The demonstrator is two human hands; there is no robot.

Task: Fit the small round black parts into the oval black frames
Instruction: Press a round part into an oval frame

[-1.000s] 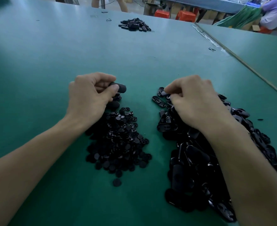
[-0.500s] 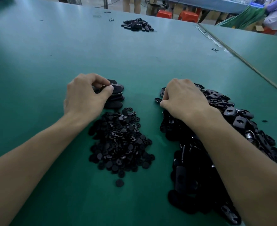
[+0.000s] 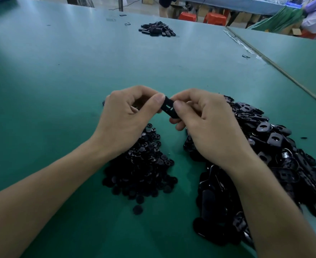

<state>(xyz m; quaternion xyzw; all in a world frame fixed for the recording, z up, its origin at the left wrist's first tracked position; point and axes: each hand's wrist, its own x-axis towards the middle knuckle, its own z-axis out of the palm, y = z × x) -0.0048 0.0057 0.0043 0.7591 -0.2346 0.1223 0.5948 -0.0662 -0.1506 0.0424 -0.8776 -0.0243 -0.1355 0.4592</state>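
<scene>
One oval black frame (image 3: 169, 108) is held up between the two hands, above the worktop (image 3: 60, 75). The left hand (image 3: 127, 118) pinches its left end, thumb in front and curled fingers (image 3: 144, 91) behind. The right hand (image 3: 207, 125) is clamped on the other end, thumb tip on the face beside a small slot. Something dark shows inside the left hand's curl, but I cannot tell whether it is a round part.

The small round black parts (image 3: 140, 168) lie heaped below the left fingers. The heap of frames (image 3: 268, 151) spreads under and to the right of the right fingers. A further heap (image 3: 157, 29) sits well beyond both hands.

The frame looks like light, stiff moulded plastic with a smooth, rather glossy face, so it is likely slippery — best taken by its ends or edges, leaving the middle free for a round part to be pressed in. The round parts are tiny and thin and probably need a fingertip pinch at the rim. No brand, label or writing can be read.
</scene>
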